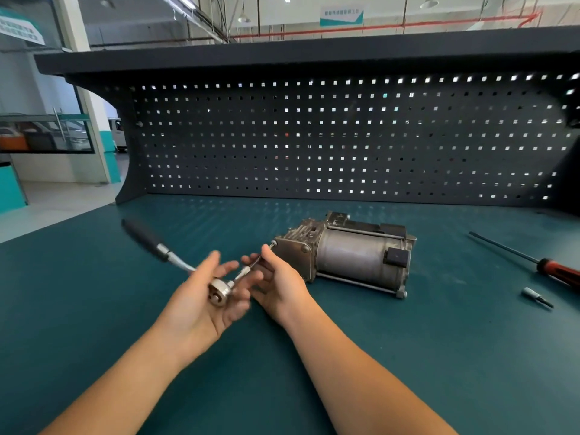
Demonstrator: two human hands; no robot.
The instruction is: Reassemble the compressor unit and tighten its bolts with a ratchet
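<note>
- Compressor unit point(351, 255): lying on its side on green bench top point(408, 356), centre-right, motor cylinder facing cam, black connector on its right end.
- Bolt point(273, 244): sitting at upper-left corner of the unit's end plate; head is showing just above R thumb.
- Ratchet point(218, 294): head is resting in L palm, round back facing up; black grip point(142, 235) is pointing up-left, clear of the bench, blurred.
- Bit shaft point(243, 273): thin ext. running from ratchet head toward the bolt, passing between both hands.
- Left hand point(201, 306): palm up, cradling ratchet head, fingers curling under it, thumb standing up over the neck; fingertips are blurring.
- Right hand point(282, 287): pinching the bit shaft w/ thumb and fingers, just beside the unit's end plate.
- Screwdriver point(555, 271): red/black handle, lying far right on bench, shaft pointing up-left, well apart from the unit.
- Spare bit point(535, 296): small, lying near the screwdriver handle, on its near side.
- Pegboard point(345, 136): dark, standing along the bench's back edge.
</note>
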